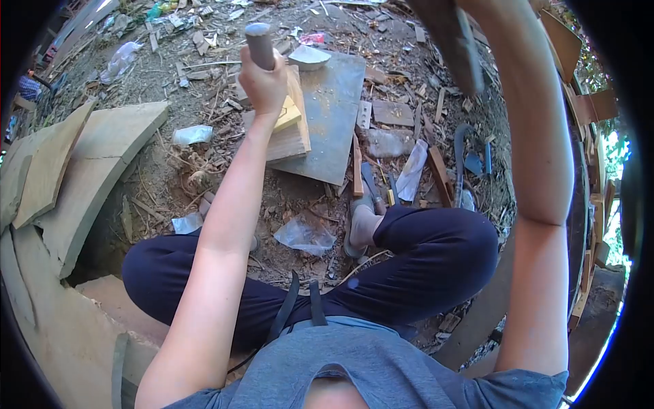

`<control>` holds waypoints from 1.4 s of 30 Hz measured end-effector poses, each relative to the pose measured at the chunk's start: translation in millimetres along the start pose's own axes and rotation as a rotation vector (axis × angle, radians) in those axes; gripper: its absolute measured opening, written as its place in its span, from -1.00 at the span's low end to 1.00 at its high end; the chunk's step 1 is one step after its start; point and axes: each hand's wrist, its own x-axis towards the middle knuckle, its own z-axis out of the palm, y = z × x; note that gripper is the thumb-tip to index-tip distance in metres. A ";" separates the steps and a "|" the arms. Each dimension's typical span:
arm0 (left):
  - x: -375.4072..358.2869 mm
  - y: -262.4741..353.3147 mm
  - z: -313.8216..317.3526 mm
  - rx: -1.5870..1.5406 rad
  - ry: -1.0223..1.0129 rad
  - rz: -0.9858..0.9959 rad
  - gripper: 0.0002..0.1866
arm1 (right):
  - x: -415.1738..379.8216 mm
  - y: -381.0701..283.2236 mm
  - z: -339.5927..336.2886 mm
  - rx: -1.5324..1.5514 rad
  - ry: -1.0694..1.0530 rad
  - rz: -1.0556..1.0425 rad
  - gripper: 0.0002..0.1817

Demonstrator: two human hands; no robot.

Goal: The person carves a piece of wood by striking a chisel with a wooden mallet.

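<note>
My left hand (pixel 264 85) is closed around a round grey-brown tool handle (pixel 259 42), held upright over a pale wood block (pixel 291 133). The block lies on a flat grey slab (pixel 337 102) on the dirt in front of my crossed legs. My right arm is raised high on the right. My right hand (pixel 470 8) is cut off by the top edge of the view. It holds a dark wooden mallet (pixel 451 48) up in the air above the slab. The mallet is blurred.
Curved wooden boards (pixel 88 163) are stacked at the left. Plastic bags (pixel 305 235) and wood scraps litter the dirt. A chisel (pixel 373 187) and a curved blade (pixel 460 160) lie right of the slab. A pale bowl-like piece (pixel 308 56) sits on the slab's far corner.
</note>
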 end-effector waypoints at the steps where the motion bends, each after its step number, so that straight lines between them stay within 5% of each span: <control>1: -0.4 0.1 -0.8 -0.027 -0.001 -0.007 -0.70 | -2.9 8.1 9.1 0.080 0.087 -0.030 -0.35; 2: -3.4 2.6 -0.7 -0.028 -0.011 -0.011 -0.70 | -7.8 20.1 27.1 0.162 0.178 -0.062 -0.37; 4: 0.4 8.4 -4.2 -0.090 -0.005 -0.116 -0.75 | -7.0 79.7 75.3 -0.411 -0.312 0.228 -0.39; 5: -0.2 3.7 -5.1 -0.017 -0.206 -0.009 -0.71 | -29.9 109.2 100.7 -0.518 -0.283 0.117 -0.50; 6: -7.8 -21.9 4.3 0.117 -0.242 0.180 -0.70 | -37.7 133.8 113.5 -0.406 -0.440 0.200 -0.50; 7: -29.3 -27.9 15.4 0.015 -0.142 0.108 -0.70 | -40.9 122.5 112.3 -0.359 -0.631 0.364 -0.40; 8: -48.5 -24.2 19.4 -0.087 -0.032 0.029 -0.70 | -58.2 132.2 113.7 -0.332 -0.523 0.225 -0.29; 13: -39.9 -17.9 -30.6 0.019 -0.234 -0.124 -0.76 | -101.5 116.9 88.1 0.355 -0.399 0.492 -0.14; 15: -25.2 -44.3 -38.6 -0.102 -0.181 -0.224 -0.85 | -122.8 130.3 87.7 0.433 -0.174 0.328 -0.12; 16: -17.1 -20.1 -46.6 -0.315 -0.218 -0.535 -0.90 | -129.7 136.4 86.1 0.401 -0.069 0.277 -0.10; 18: -4.6 -4.2 -52.7 -0.356 -0.184 -0.382 -0.86 | -147.6 153.3 90.6 0.300 0.139 0.329 -0.13; 20: 19.9 20.6 -59.5 -0.360 -0.142 -0.429 -0.85 | -181.5 183.6 107.5 0.186 0.204 0.489 -0.13; 30: 19.8 10.1 -65.6 -0.612 -0.027 -0.514 -0.66 | -400.2 281.0 209.7 -0.350 -0.115 1.322 -0.19; 32: 3.3 13.8 -61.0 -0.620 -0.005 -0.514 -0.66 | -396.9 295.8 215.3 -0.662 0.034 0.898 -0.17; 35: -6.3 26.4 -51.1 -0.559 -0.031 -0.448 -0.69 | -284.8 284.6 222.3 -0.374 0.160 0.599 -0.17; 37: -6.4 26.8 -49.3 -0.513 -0.031 -0.434 -0.71 | -224.1 252.8 247.4 0.427 -0.097 0.963 -0.15; 38: -6.4 25.8 -49.2 -0.511 -0.031 -0.418 -0.71 | -213.7 234.6 273.5 0.549 -0.082 1.012 -0.14; 40: -5.2 23.2 -52.8 -0.513 -0.040 -0.423 -0.72 | -209.1 196.0 297.8 0.212 -0.024 0.577 -0.27; 42: -3.4 20.7 -56.5 -0.500 -0.033 -0.421 -0.72 | -201.7 192.0 306.3 0.137 0.033 -0.245 -0.56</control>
